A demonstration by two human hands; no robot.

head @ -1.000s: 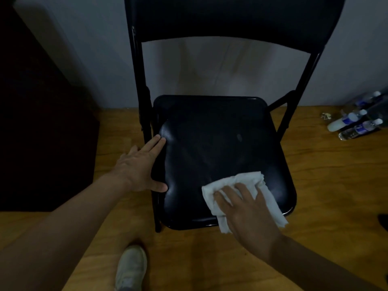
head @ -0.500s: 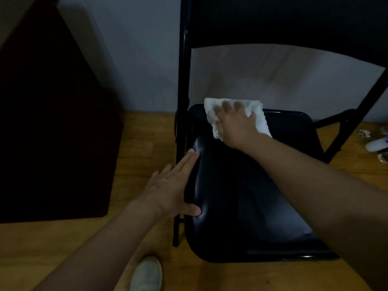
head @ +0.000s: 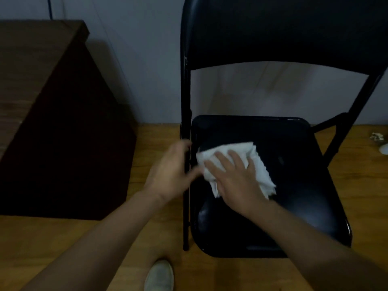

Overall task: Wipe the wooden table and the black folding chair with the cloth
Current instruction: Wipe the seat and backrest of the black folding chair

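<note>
The black folding chair point(head: 294, 185) stands on the floor against the wall, its seat facing me. A white cloth point(head: 247, 152) lies on the left part of the seat. My right hand point(head: 237, 179) presses flat on the cloth with fingers spread. My left hand point(head: 170, 171) is at the seat's left edge, its fingers curled round the chair's left frame tube and its thumb blurred toward the cloth. The wooden table point(head: 31, 70) stands to the left, its dark side panel facing the chair.
The floor point(head: 357, 185) is light wood. My pale shoe point(head: 159, 276) sits just in front of the chair's left leg. Small debris point(head: 376, 136) and the end of a bottle point(head: 384, 148) lie at the right edge. A grey wall point(head: 147, 59) is behind.
My right hand has drawn the cloth from the seat's back left corner toward me along the left side. My left hand has moved up the seat's edge and curled onto the frame.
</note>
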